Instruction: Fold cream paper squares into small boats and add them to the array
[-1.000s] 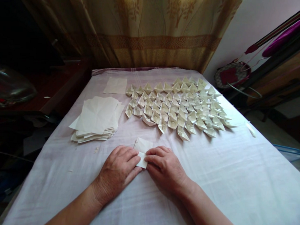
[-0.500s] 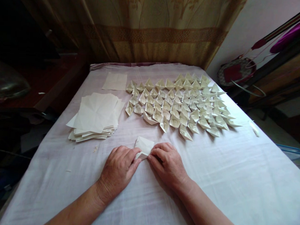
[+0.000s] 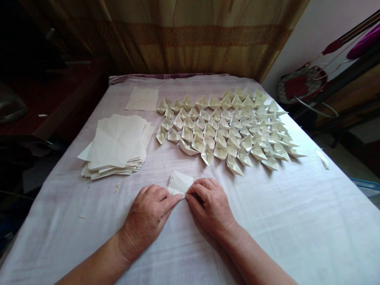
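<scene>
The folded paper is pinched by fingers of the left hand and right hand; a crooked crease is risked if it slips.

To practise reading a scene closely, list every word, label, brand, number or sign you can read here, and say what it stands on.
There is no readable text.
The stack of sheets, the single sheet, the folded paper boats and the half-folded paper pinched by the left hand and right hand are all blank.
The curtain bears only a woven pattern.
</scene>
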`<action>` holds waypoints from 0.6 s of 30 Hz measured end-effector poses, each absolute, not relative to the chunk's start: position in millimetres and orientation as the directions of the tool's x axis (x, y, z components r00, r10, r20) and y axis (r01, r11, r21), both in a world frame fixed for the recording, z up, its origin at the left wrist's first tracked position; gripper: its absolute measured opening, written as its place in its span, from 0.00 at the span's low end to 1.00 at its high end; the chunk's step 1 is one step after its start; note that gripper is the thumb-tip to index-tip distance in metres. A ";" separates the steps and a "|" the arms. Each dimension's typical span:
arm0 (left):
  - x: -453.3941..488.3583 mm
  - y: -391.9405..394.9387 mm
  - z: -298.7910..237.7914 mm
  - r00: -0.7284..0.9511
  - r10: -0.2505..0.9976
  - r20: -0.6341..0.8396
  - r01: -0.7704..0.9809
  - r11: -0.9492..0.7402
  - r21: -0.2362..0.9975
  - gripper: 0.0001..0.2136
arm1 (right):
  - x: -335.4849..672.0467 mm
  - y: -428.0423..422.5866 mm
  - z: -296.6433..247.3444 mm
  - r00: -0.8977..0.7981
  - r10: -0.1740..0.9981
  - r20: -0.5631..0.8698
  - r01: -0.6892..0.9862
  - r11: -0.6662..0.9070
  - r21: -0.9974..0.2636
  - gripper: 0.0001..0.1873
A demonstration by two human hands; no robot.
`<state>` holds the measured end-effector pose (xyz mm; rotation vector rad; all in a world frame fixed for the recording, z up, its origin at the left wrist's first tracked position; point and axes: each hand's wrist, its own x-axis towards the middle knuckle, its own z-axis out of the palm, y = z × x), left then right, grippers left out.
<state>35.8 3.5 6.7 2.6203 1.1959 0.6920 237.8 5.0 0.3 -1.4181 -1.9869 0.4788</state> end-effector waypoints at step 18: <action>37.9 3.0 9.1 0.581 0.748 0.321 0.695 -0.661 0.284 0.12 | 235.2 5.9 -0.4 -0.200 0.934 0.295 0.726 0.344 -0.596 0.05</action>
